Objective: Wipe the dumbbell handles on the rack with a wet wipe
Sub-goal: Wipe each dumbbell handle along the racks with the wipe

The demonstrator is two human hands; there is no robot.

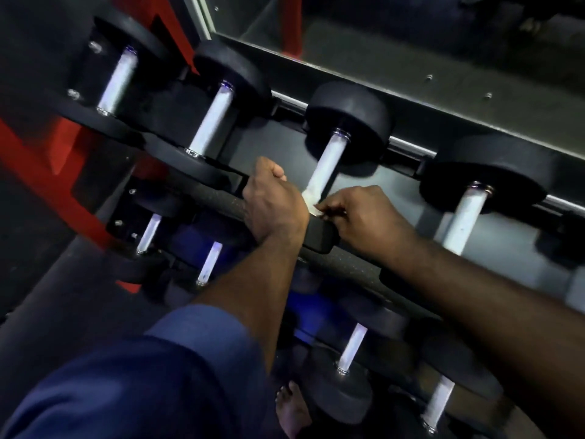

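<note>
At the front rail of a black steel dumbbell rack (215, 201), the left hand (273, 207) grips the rail while the right hand (357, 217) pinches a white wet wipe (311, 202) around a silver dumbbell handle (327, 163) lying front-to-back.

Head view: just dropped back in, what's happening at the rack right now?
A person stands over the dumbbell rack. The right hand pinches a white wet wipe at the near end of the third handle from the left in the top row. The left hand is curled at the front rail beside it; what it grips is unclear.
</note>
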